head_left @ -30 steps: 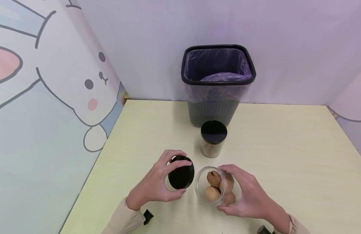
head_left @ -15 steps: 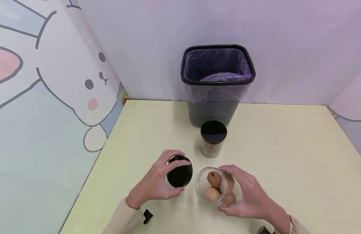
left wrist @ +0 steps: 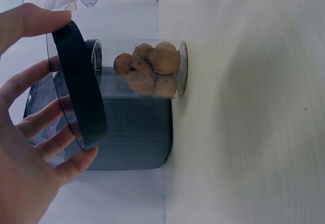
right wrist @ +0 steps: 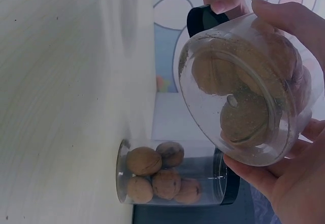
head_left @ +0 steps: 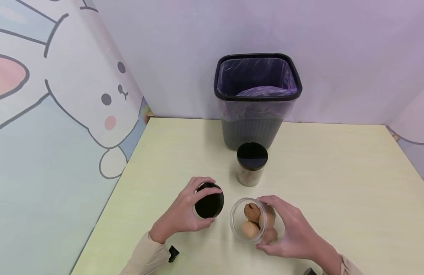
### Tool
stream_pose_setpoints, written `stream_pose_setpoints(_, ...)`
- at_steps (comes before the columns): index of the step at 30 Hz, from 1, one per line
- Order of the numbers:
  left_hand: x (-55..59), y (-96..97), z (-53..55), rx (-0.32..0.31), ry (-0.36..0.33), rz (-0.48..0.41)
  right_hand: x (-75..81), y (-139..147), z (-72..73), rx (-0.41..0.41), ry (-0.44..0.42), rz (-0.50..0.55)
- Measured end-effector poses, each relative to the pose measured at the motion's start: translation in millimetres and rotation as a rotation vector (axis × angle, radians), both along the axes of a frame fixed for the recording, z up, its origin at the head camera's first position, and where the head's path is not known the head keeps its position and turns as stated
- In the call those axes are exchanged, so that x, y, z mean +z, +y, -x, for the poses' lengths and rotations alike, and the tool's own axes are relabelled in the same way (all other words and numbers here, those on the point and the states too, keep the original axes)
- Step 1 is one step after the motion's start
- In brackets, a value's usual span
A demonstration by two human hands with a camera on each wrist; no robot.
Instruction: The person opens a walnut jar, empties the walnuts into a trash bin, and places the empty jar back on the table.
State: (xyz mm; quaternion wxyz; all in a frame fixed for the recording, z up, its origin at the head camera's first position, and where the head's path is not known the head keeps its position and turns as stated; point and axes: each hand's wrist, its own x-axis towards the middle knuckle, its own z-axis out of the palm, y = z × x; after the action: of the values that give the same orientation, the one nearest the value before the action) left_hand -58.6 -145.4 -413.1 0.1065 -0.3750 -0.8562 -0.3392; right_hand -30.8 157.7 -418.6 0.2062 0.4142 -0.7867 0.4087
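Note:
My left hand (head_left: 187, 208) grips a round black lid (head_left: 209, 201) by its edge, thumb on one side and fingers on the other. In the left wrist view the lid (left wrist: 80, 84) stands on edge, its clear inner side toward the palm. My right hand (head_left: 290, 229) holds an uncovered clear jar (head_left: 236, 229) tilted, mouth toward the lid and a short gap from it. Several walnuts (head_left: 250, 229) lie inside. The right wrist view shows the jar's bottom (right wrist: 203, 109) raised off the table. Beyond both hands a second jar (head_left: 249, 176) stands upright, black lid on, with walnuts (left wrist: 147, 69) inside.
A dark bin (head_left: 251, 131) with a clear plastic liner stands at the back of the pale table (head_left: 335, 172), right behind the lidded jar. A wall with a cartoon rabbit (head_left: 84, 76) borders the left side, and a plain wall (head_left: 349, 61) the back.
My left hand has drawn the lid slightly left, widening the gap to the jar. The right hand and its jar have hardly moved.

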Motion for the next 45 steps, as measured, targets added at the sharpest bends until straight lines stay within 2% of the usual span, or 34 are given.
stream_pose_setpoints(8, -9.9, -2.3, 5.9, 0.013, 0.001, 0.015, -1.2, 3, 2.4, 0.017, -0.016, 0.017)
stream_pose_setpoints(19, -27.2, -10.0, 14.2, 0.051, -0.049, 0.061, 0.1, 3, 5.6, 0.025, -0.031, 0.016)
stream_pose_setpoints(29, -42.6, -12.1, 17.5, 0.111, -0.108, 0.145, 0.1, 4, 6.2, 0.022, -0.031, 0.007)
stream_pose_setpoints(38, -55.8, -13.1, 20.1, 0.125, -0.066, 0.194, 0.2, 4, 7.7, 0.029, -0.024, 0.011)
stream_pose_setpoints(45, -58.6, -13.5, 19.4, 0.12, -0.071, 0.218, -0.4, 4, 8.2, 0.035, -0.024, 0.017)
